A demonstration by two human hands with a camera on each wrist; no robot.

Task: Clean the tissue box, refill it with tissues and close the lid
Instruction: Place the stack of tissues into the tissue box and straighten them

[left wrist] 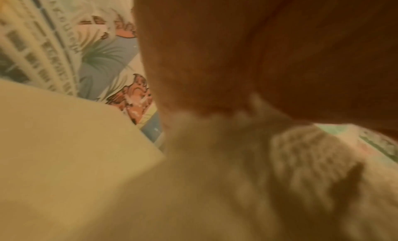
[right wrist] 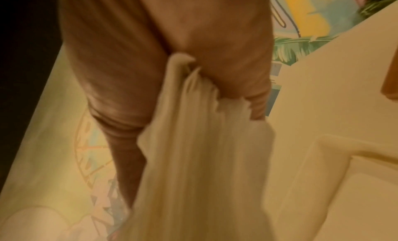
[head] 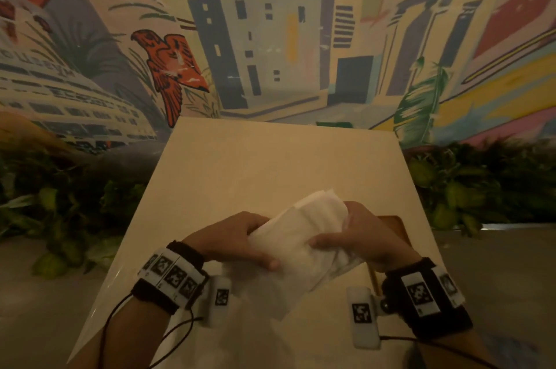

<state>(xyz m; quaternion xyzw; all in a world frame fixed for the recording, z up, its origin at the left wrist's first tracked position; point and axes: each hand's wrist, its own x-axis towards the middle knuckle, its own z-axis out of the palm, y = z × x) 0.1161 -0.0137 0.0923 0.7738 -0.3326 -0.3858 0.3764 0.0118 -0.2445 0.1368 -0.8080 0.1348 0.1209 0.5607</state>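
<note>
A thick stack of white tissues point(head: 304, 236) is held above the near part of the pale table point(head: 270, 164). My left hand point(head: 240, 237) grips its left end, thumb on top. My right hand point(head: 358, 236) grips the right end, fingers curled round it. Close up, the left wrist view shows the tissues point(left wrist: 237, 176) under my left hand point(left wrist: 237, 48), blurred. In the right wrist view the tissues point(right wrist: 204, 159) hang bunched from my right hand point(right wrist: 172, 48). A brown wooden tissue box point(head: 392, 222) lies mostly hidden behind my right hand.
A pale, thin sheet point(head: 249, 293) lies on the table under the tissues. A pale rimmed shape point(right wrist: 336, 159) sits at the right in the right wrist view. Green plants point(head: 481, 185) flank the table on both sides. A painted mural wall point(head: 270, 37) stands behind.
</note>
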